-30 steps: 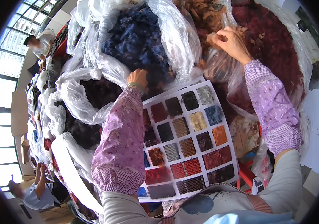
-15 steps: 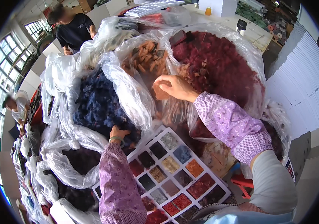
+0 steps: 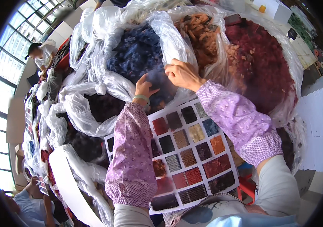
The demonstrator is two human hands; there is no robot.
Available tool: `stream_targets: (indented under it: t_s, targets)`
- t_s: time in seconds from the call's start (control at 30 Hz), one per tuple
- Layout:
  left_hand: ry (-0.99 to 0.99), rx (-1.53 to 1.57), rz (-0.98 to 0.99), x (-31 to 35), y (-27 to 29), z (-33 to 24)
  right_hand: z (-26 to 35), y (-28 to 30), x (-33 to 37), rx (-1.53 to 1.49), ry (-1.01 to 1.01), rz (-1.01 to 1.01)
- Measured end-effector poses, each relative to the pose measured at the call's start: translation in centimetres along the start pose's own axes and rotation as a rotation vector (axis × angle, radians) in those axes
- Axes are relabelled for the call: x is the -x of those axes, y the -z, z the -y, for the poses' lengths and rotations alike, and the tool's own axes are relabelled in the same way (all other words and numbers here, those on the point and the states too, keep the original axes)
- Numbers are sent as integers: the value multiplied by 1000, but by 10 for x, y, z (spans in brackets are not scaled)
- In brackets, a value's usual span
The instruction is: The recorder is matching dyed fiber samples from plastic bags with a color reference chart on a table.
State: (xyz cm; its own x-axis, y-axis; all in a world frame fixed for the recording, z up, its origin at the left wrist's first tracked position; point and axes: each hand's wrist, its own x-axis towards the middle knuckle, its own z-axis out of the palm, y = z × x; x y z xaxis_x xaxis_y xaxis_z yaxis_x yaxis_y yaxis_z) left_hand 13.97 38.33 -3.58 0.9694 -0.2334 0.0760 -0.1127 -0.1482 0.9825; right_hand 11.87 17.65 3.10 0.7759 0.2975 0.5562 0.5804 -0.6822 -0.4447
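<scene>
My left hand (image 3: 144, 90), with a pale green band at the wrist, is at the near edge of a plastic bag of dark blue fibre fluff (image 3: 137, 49). Its fingers and thumb close round the left side of a hazy blue fibre tuft (image 3: 157, 78). My right hand (image 3: 184, 75) is just to the right, fingers curled in a pinch at the tuft's other side. What lies inside that pinch is partly hidden. Below both hands a white sample board (image 3: 168, 133) carries rows of square swatches in red, black, tan, blue and orange.
Clear plastic bags hold orange fluff (image 3: 201, 32), dark red fluff (image 3: 261, 64) and blackish fluff (image 3: 103, 106). A white panel (image 3: 74, 185) stands at lower left, a red stool (image 3: 247, 187) at lower right. Co-workers (image 3: 42, 55) are on the left; white sheets (image 3: 318, 117) stand at right.
My right hand has left the orange fluff and come beside my left hand over the blue fluff. The view has shifted, showing more of the left side and another person at lower left.
</scene>
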Motion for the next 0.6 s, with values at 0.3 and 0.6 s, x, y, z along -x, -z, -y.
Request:
stream_targets:
  t_s: [0.3, 0.6]
  targets:
    - [467, 605, -15, 12, -31, -50, 3, -26, -4, -74, -122, 114]
    - [484, 432, -229, 12, -18, -51, 9, -25, -1, -243, -388, 413]
